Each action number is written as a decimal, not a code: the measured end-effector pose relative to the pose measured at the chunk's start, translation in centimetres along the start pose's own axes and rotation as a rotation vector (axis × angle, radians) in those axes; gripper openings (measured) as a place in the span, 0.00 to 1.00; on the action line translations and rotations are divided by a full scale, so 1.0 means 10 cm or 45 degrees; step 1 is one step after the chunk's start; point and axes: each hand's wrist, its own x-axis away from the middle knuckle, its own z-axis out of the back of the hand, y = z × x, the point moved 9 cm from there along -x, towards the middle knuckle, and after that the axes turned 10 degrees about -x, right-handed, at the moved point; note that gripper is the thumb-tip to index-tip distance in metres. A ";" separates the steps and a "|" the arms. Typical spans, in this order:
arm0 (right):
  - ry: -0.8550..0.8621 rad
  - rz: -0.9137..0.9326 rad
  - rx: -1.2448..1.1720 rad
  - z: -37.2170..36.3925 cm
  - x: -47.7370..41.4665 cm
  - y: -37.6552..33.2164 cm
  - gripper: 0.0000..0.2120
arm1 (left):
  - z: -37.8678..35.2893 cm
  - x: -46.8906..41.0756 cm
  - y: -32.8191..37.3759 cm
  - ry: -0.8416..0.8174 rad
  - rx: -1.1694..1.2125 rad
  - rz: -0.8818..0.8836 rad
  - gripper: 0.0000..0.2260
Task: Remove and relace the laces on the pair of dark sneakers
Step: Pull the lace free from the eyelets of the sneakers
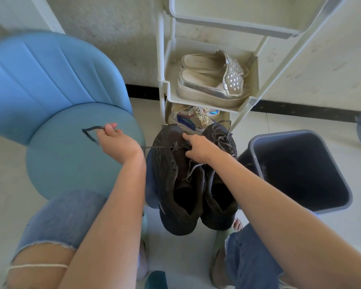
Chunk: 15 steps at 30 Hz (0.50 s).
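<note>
Lace (pixel 158 146): limp, light, thin, best pinched near its tip. It runs taut from the left sneaker (pixel 167 163) at the shoe rack's (pixel 162 59) foot. Left hand (pixel 117 142) pinches its end. Right hand (pixel 198 149) rests bent-fingered on the eyelets, grip unclear.

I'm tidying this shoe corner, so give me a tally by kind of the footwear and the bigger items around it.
Dark sneakers: 2
Silver platform shoes: 2
Blue chair: 1
Grey bin: 1
Shoe rack: 1
Total: 7
Glittery footwear on the rack's lowest shelf is too hidden to count.
</note>
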 end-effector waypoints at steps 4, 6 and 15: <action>0.009 -0.039 0.012 0.00 -0.01 0.05 0.29 | 0.14 0.00 0.25 0.139 0.056 -0.138 0.09; 0.036 -0.042 0.090 0.00 0.01 0.04 0.28 | 0.11 -0.03 0.32 0.108 0.038 -0.168 0.09; -0.030 0.145 -1.380 0.23 0.06 -0.67 0.22 | -0.92 0.83 0.25 -1.156 -0.593 -0.620 0.10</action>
